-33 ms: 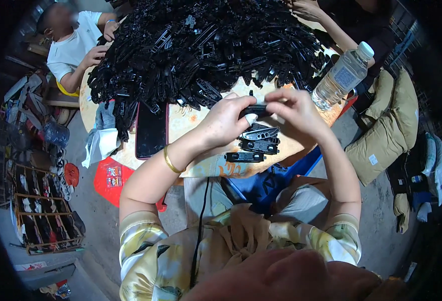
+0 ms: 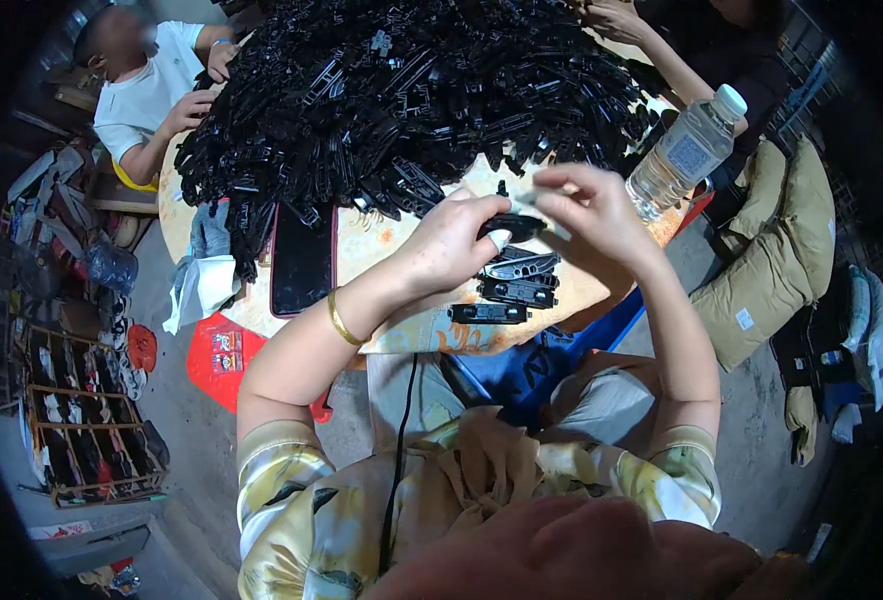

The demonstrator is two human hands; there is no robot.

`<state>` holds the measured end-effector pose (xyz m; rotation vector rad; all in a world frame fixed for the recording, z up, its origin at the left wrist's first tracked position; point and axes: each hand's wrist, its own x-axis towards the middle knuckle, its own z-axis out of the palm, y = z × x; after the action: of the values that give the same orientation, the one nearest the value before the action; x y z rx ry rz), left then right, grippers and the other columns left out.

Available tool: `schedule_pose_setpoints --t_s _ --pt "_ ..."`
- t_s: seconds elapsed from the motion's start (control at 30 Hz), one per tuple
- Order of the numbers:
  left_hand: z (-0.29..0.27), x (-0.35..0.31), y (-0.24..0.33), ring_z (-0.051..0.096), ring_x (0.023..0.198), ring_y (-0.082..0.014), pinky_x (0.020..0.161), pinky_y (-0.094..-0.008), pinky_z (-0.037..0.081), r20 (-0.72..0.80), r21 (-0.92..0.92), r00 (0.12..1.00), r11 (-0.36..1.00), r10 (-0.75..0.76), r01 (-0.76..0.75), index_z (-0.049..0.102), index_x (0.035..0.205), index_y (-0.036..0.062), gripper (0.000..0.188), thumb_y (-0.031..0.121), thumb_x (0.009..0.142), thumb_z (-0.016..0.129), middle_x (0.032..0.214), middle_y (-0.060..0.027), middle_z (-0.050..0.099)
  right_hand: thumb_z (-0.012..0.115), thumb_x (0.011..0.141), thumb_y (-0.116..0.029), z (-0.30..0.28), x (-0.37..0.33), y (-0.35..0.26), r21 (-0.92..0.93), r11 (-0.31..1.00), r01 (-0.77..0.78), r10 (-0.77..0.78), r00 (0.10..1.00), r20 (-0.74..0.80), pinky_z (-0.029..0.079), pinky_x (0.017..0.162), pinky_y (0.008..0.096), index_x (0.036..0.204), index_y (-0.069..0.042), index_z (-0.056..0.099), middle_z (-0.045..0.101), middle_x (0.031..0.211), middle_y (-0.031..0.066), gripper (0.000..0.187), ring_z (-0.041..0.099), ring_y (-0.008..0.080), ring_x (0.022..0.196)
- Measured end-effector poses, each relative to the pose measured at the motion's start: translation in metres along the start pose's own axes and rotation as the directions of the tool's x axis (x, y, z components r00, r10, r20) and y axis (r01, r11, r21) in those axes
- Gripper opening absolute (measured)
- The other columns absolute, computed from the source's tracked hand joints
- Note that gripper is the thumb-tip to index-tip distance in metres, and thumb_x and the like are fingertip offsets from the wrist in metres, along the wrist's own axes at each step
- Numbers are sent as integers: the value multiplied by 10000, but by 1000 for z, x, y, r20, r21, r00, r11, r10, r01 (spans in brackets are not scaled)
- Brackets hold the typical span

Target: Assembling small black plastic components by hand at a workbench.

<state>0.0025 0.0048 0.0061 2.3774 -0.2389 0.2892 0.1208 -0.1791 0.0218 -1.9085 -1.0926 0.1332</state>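
My left hand (image 2: 453,240) is closed round a small black plastic part (image 2: 521,224), held between thumb and fingers above the table's near edge. Just right of it, apart from the part, hovers my right hand (image 2: 596,215); its thumb and forefinger are spread, slightly blurred, with nothing visible between them. Below my hands several similar black plastic parts lie in a loose stack, the lowest one (image 2: 488,314) closest to me. A great heap of black plastic parts (image 2: 391,110) covers the far side of the table (image 2: 381,240).
A clear bottle (image 2: 686,150) stands at the right. On the left lie a dark tablet-like device (image 2: 303,260) and white tissue (image 2: 201,290). Two other people sit across: a white-shirted person (image 2: 156,90) on the left, a dark-sleeved one on the right. A red stool (image 2: 216,360) is beside me.
My right hand has moved slightly up and away from the black part, its fingers now farther apart. The left hand keeps hold and has barely moved.
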Motion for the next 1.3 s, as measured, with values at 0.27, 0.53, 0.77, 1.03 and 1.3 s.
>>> schedule_pose_setpoints --t_s 0.27,0.53,0.77,1.03,1.3 --pt "3 -3 0 541 903 -319 833 -386 427 104 60 986 989 132 -139 629 961 -17 219 127 832 525 899 -162 603 662 687 -96 15 44 26 -857 490 156 -426 901 -80 415 871 378 971 -47 627 632 954 56 290 554 237 987" --pt "0 1 6 580 820 -224 694 -320 480 -70 -96 992 991 -101 94 569 1076 -34 307 38 780 607 909 -148 595 717 718 -132 5 46 17 -789 505 350 -662 743 -94 478 699 317 926 -40 630 650 904 69 244 611 223 791" --pt "-4 2 9 605 814 -197 668 -278 520 -333 -147 939 989 -82 34 474 1200 -12 457 51 787 658 1012 -128 563 743 721 -110 32 23 -42 -182 906 381 -414 888 -201 505 630 256 912 -11 672 667 858 112 226 636 180 697" --pt "-7 11 -8 594 754 -82 630 -219 507 -336 -763 866 647 -370 -20 535 1059 20 192 58 877 583 898 -25 624 649 817 -268 25 30 -7 -407 904 130 -134 991 18 516 663 315 1002 -39 662 663 883 147 294 650 248 718" --pt "-6 10 -4 618 788 -112 688 -224 513 -237 -854 879 520 -413 13 493 1151 -10 302 -1 858 568 933 -47 615 645 758 -144 44 22 15 -586 787 191 -197 979 53 485 691 408 917 -38 652 603 795 142 191 600 325 793"
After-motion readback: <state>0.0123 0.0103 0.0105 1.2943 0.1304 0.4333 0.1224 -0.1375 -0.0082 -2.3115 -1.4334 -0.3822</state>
